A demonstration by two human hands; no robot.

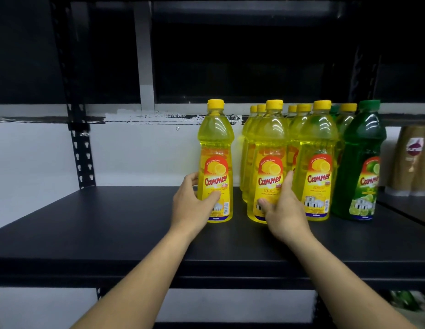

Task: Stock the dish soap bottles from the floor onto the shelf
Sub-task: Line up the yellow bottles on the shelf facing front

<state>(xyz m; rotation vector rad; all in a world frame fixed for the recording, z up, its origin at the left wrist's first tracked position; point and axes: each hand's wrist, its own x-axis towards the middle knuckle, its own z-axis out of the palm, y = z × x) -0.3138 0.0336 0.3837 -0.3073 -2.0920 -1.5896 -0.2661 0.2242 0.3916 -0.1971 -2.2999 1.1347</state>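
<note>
Two yellow lemon dish soap bottles stand upright at the front of the black shelf (111,224). My left hand (191,205) wraps the lower part of the left bottle (216,148), which stands apart from the group. My right hand (281,210) grips the base of the second bottle (271,148), at the front of a row. Behind and to the right stand several more yellow bottles (318,148) in rows, all upright with yellow caps.
A green lime soap bottle (362,153) stands at the right end of the rows. Brown packaged goods (413,162) sit on the neighbouring shelf at far right. A black perforated upright (82,143) rises at the left. Another shelf board runs overhead.
</note>
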